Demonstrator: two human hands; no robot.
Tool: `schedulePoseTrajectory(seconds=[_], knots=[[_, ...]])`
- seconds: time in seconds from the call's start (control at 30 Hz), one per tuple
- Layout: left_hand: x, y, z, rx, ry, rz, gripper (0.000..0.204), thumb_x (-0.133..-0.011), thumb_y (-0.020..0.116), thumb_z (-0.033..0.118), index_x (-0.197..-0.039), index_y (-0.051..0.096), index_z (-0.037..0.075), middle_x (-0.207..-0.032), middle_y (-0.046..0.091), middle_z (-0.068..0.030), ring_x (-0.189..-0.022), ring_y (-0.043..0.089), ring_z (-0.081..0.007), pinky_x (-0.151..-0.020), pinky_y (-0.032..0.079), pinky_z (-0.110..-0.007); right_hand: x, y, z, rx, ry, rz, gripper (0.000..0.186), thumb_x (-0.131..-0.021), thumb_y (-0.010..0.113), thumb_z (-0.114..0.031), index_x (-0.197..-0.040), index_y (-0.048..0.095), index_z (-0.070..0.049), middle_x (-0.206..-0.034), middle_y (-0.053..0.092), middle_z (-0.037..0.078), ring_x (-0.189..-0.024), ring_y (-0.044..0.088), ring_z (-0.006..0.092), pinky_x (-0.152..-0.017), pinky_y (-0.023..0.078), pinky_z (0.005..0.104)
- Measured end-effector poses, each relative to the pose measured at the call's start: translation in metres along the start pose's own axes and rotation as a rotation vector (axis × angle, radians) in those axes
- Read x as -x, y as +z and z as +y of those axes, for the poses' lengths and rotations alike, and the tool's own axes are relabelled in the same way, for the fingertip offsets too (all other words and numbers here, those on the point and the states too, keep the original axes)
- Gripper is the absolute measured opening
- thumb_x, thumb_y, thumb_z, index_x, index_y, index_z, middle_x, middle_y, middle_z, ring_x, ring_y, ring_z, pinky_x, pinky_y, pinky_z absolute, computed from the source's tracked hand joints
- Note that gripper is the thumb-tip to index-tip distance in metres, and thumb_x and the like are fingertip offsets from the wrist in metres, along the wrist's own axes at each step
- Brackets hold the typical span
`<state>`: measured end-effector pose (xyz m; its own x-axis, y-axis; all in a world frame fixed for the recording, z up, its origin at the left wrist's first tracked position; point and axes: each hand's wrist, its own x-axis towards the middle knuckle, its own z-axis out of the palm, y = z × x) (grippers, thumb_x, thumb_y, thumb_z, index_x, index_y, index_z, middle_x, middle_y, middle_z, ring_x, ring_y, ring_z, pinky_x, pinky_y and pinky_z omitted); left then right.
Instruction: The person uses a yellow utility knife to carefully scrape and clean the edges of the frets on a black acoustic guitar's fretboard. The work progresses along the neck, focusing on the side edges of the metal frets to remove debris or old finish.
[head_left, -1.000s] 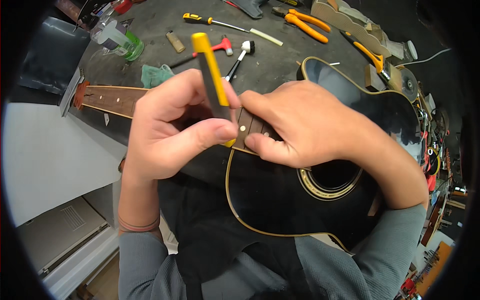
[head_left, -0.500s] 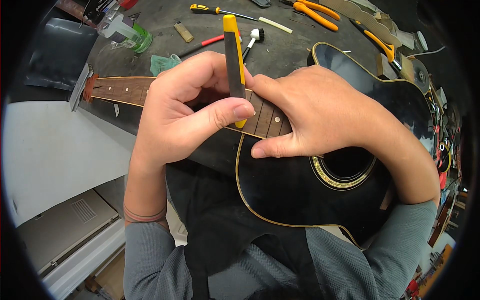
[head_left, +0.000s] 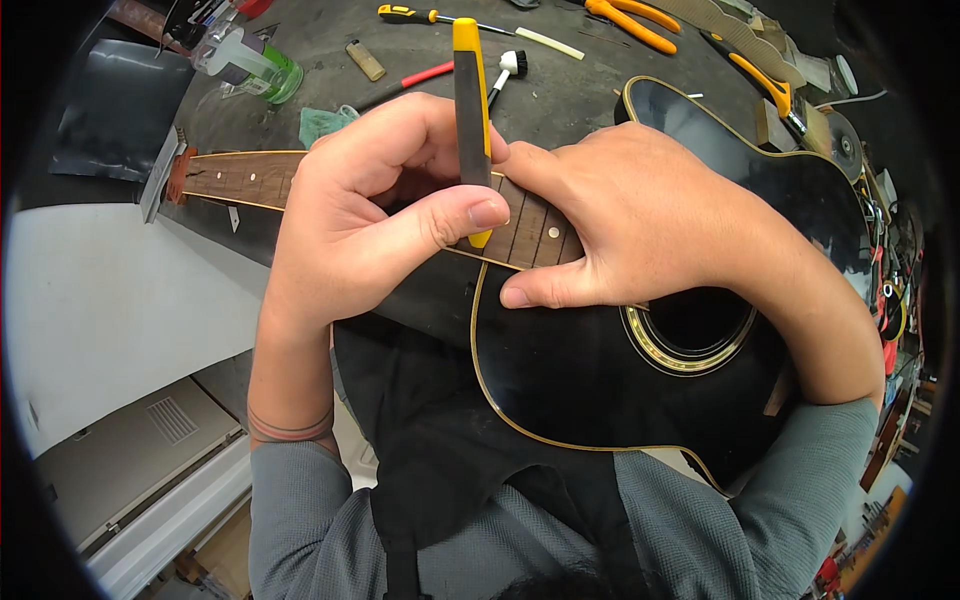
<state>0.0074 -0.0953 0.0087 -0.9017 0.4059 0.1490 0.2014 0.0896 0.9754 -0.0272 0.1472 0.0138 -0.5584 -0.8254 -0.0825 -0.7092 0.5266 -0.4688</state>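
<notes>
A black acoustic guitar [head_left: 580, 390] lies across my lap, its neck running to the left. My left hand [head_left: 345, 215] is closed around a slim black tool with yellow ends [head_left: 470, 110], the thumb pressed on its side. The tool stands nearly upright on the brown fretboard [head_left: 530, 225], close to where the neck meets the body; its working end is hidden. My right hand [head_left: 640, 215] lies spread over the end of the fretboard, its thumb on the guitar's top and its index finger beside the tool. Its other fingers are mostly hidden.
On the dark bench behind the guitar lie a screwdriver [head_left: 410, 15], orange-handled pliers [head_left: 635, 25], a small brush [head_left: 513, 64], a lighter [head_left: 366, 61] and a green cloth [head_left: 325, 124]. A bottle of green liquid [head_left: 265, 72] stands at the far left.
The tool's top has shifted slightly away from me and right, with my left hand following. My right hand and the guitar look almost unchanged.
</notes>
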Motion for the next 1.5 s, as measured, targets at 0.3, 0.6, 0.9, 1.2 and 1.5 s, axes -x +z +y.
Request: schedulePoseTrajectory(seconds=[0.3, 0.6, 0.9, 1.2, 1.5], knots=[[-0.002, -0.003, 0.003, -0.051, -0.034, -0.085, 0.034, -0.091, 0.085, 0.006, -0.118, 0.066, -0.004, -0.097, 0.072, -0.0086, -0.086, 0.068, -0.0113, -0.073, 0.054, -0.024, 0.0, 0.003, -0.002, 0.043, 0.041, 0.009, 0.068, -0.088, 0.074, -0.064, -0.095, 0.069, 0.004, -0.069, 0.071, 0.02, -0.072, 0.075, 0.0399, -0.07, 0.058, 0.0484], [-0.017, 0.001, -0.001, -0.125, 0.029, -0.032, 0.031, -0.096, 0.078, 0.003, -0.122, 0.061, -0.002, -0.099, 0.071, -0.0081, -0.084, 0.066, -0.0099, -0.065, 0.053, -0.02, 0.001, 0.001, -0.006, 0.036, 0.078, 0.002, 0.064, -0.087, 0.074, -0.06, -0.09, 0.074, 0.003, -0.072, 0.073, 0.02, -0.075, 0.076, 0.0396, -0.075, 0.061, 0.0479], [-0.021, 0.005, -0.012, -0.466, 0.381, -0.01, 0.04, -0.092, 0.082, -0.001, -0.125, 0.059, -0.002, -0.105, 0.072, -0.0129, -0.085, 0.068, -0.0175, -0.072, 0.055, -0.027, 0.003, 0.004, -0.001, 0.016, 0.066, 0.003, 0.06, -0.086, 0.077, -0.057, -0.089, 0.07, 0.002, -0.068, 0.069, 0.02, -0.072, 0.073, 0.0408, -0.07, 0.058, 0.0481], [0.011, 0.009, -0.035, -0.796, 0.842, -0.007, 0.044, -0.086, 0.086, 0.002, -0.121, 0.06, 0.002, -0.109, 0.074, -0.0193, -0.085, 0.074, -0.0356, -0.064, 0.062, -0.043, 0.004, 0.007, 0.0, -0.013, 0.032, 0.074, 0.06, -0.084, 0.079, -0.056, -0.084, 0.067, 0.003, -0.062, 0.065, 0.019, -0.064, 0.071, 0.0404, -0.063, 0.056, 0.0466], [0.018, 0.017, -0.031, -0.849, 0.878, 0.055, 0.027, -0.078, 0.081, -0.008, -0.09, 0.058, -0.001, -0.102, 0.075, -0.0211, -0.081, 0.074, -0.0325, -0.063, 0.062, -0.043, 0.003, 0.007, 0.0, -0.006, 0.028, 0.092, 0.062, -0.083, 0.079, -0.058, -0.084, 0.068, 0.003, -0.061, 0.065, 0.02, -0.062, 0.071, 0.0404, -0.062, 0.057, 0.0462]])
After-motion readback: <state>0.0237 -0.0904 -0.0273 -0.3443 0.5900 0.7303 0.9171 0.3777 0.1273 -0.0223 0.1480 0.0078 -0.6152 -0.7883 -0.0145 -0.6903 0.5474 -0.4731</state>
